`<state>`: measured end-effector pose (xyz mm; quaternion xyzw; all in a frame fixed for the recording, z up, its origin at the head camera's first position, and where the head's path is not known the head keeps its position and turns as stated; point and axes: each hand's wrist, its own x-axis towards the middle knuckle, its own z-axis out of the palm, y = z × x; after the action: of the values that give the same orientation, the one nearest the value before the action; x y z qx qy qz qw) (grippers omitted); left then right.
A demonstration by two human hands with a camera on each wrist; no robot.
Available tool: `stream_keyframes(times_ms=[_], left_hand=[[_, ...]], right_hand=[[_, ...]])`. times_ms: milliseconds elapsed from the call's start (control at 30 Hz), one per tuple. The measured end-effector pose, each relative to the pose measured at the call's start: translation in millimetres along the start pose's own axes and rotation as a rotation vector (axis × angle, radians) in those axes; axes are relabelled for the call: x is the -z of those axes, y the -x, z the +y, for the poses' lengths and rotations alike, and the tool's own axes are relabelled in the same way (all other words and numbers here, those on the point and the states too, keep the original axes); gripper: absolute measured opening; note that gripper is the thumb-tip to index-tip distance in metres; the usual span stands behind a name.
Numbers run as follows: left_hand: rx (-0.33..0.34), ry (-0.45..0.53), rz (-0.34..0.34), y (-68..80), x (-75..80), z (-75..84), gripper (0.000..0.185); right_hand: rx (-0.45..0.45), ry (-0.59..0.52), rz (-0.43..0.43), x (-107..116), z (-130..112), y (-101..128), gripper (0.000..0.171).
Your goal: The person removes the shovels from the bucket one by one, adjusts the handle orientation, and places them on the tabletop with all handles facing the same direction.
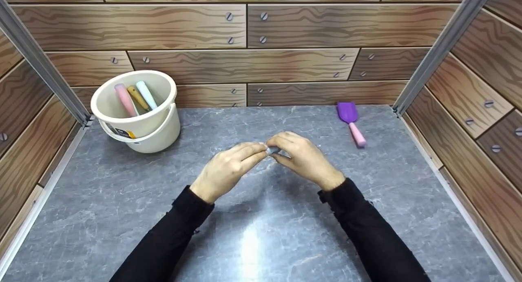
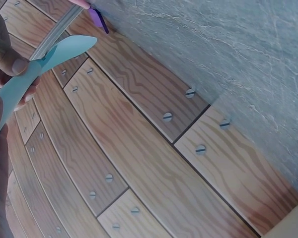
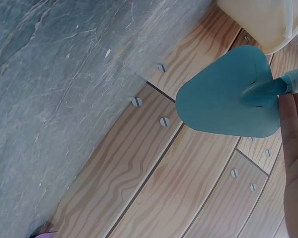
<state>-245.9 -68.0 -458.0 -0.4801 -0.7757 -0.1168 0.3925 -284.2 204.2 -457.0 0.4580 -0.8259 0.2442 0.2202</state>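
Note:
Both hands hold a small teal hand trowel, raised in front of me. Its wide rounded blade (image 3: 223, 96) faces the right wrist view, and the left wrist view shows the trowel (image 2: 69, 49) nearly edge-on. My left hand (image 1: 228, 168) grips the handle from the left. From the other side my right hand (image 1: 304, 157) pinches the handle nearer the blade, with its thumb and fingers visible in the left wrist view. In the head view the fingers hide most of the trowel.
At the back left stands a cream bucket (image 1: 159, 137) with pink, mustard and pale blue handles sticking up inside. A purple shovel with a pink handle (image 1: 357, 134) lies at the back right of the grey marbled table (image 1: 122, 217). Wood-patterned walls (image 1: 318, 25) enclose the table.

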Motion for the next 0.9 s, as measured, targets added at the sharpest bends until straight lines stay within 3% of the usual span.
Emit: stream_keyframes(times_ms=[500,900], left_hand=[[0.038,0.009,0.052,-0.9,1.4,-1.6,0.042],[0.075,0.020,0.001,-2.6,-2.6,-1.0,0.037]], right_hand=[[-0.055,0.072,0.037,6.7,15.1,5.5,0.038],[-0.227,0.060,0.063,19.6,33.6,10.7,0.037]])
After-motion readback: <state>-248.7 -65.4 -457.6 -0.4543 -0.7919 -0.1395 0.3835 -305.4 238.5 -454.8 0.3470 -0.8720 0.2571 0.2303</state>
